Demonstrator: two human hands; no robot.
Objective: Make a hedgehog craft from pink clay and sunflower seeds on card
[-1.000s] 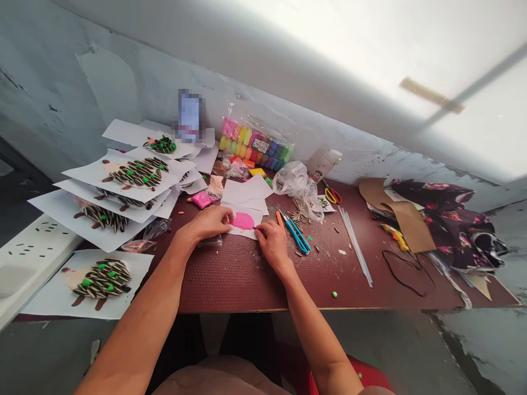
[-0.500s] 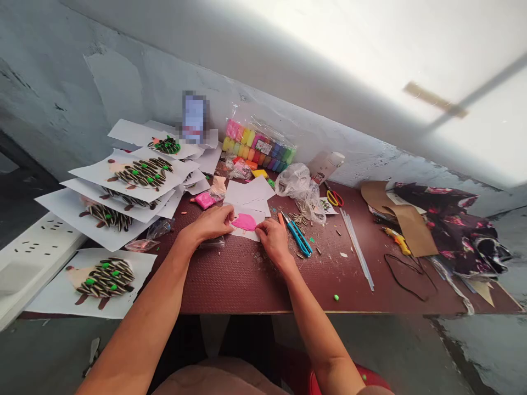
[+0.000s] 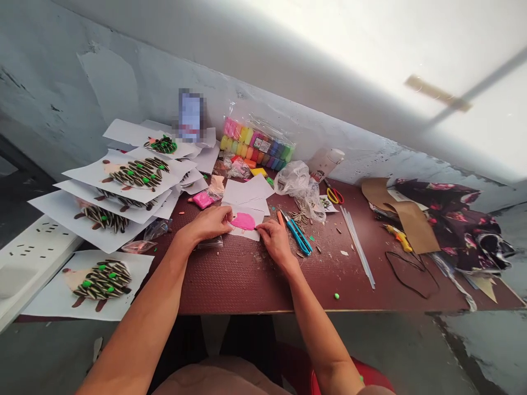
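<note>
A flat pink clay shape (image 3: pixel 244 221) lies on a small white paper (image 3: pixel 248 236) near the middle of the table. At the left edge of that paper, my left hand (image 3: pixel 212 224) has its fingers pressed together; what they hold, if anything, is hidden. My right hand (image 3: pixel 272 237) pinches a small dark piece, which looks like a seed, by the right end of the pink shape. Loose striped seeds (image 3: pixel 300 218) are heaped right of the papers, beside a teal cutter (image 3: pixel 300 237). Pink clay (image 3: pixel 202 199) in wrapping sits behind my left hand.
Stacked sheets with seed hedgehogs (image 3: pixel 140 171) fill the left, above a white power strip (image 3: pixel 33 252). Coloured clay packs (image 3: pixel 257 144), a plastic bag (image 3: pixel 300 184), scissors (image 3: pixel 334 196), clear sticks (image 3: pixel 357 247) and a yellow glue gun (image 3: pixel 398 237) lie behind and right.
My right hand's fingertips have shifted slightly, and a dark piece now shows between them at the pink shape's right end. My left hand stays nearly in place. The view has shifted a little.
</note>
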